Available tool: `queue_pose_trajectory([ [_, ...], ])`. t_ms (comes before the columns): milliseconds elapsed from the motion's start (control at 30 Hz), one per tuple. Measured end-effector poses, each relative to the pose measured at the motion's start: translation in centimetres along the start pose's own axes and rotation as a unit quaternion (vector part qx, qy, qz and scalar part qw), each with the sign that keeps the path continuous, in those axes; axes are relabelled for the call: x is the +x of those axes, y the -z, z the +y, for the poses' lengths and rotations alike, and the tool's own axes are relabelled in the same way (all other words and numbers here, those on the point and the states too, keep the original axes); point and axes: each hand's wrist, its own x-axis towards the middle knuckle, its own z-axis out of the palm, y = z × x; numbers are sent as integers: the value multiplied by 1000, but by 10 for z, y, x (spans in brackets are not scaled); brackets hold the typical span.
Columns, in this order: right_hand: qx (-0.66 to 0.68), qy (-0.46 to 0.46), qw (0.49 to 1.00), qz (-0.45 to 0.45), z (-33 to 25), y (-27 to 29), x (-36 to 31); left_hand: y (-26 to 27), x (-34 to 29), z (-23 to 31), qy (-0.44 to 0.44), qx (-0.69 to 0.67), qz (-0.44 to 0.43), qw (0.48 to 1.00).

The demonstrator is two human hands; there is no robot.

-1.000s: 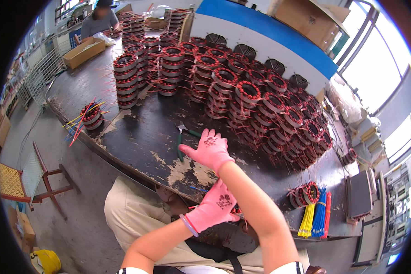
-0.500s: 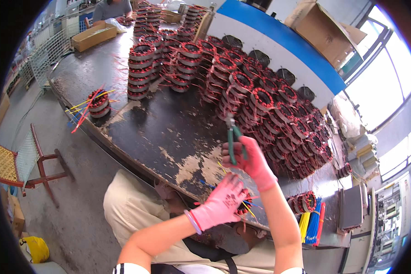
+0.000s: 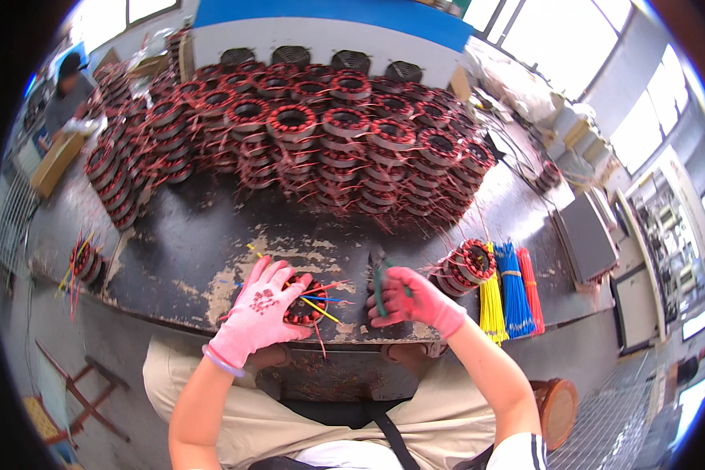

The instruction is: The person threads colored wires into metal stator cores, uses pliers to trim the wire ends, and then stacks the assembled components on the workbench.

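Note:
My left hand (image 3: pixel 260 312), in a pink glove, lies with fingers spread over the left side of a motor stator (image 3: pixel 319 312) near the table's front edge. Red copper windings ring the stator's dark core, and yellow, blue and red wires stick out to its right. My right hand (image 3: pixel 406 298), also gloved in pink, is closed around green-handled pliers (image 3: pixel 379 286). Their dark jaws point away from me, above the tabletop and right of the stator. Whether the jaws are open or shut is too blurred to tell.
Tall stacks of stators (image 3: pixel 345 149) fill the table's far side. A smaller stator group (image 3: pixel 464 270) stands right of my right hand, beside yellow, blue and red wire bundles (image 3: pixel 514 298). More stators (image 3: pixel 87 262) stand at the left edge. A person (image 3: pixel 69 98) sits far left.
The view has swung right and now faces the stacks squarely. My right hand, with the pliers, has come down lower beside the stator. My left hand stays at the stator, fingers more spread.

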Motion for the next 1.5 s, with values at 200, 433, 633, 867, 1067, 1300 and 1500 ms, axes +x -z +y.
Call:
queue_pose_trajectory([
  [200, -63, 8, 996, 61, -1, -28, -22, 4, -5, -4, 17, -9, -22, 1000],
  [433, -155, -63, 986, 2, 30, -47, -60, 3, 12, -21, -17, -15, -41, 999],
  [633, -165, -89, 982, 23, 41, -47, -47, 1, 15, -24, -21, -29, -37, 999],
  [867, -193, -68, 978, 49, 40, -51, -35, 1, 14, -23, -17, -34, -31, 999],
  [1067, -249, -28, 963, 102, 44, -48, -30, 0, 15, -22, -24, -21, -10, 999],
  [1300, -165, -56, 985, 9, 41, -30, -51, -8, 12, -6, 37, 55, 23, 997],
  [1500, -218, -75, 973, -6, 42, -37, -38, -7, 13, -13, 28, 4, -14, 999],
])
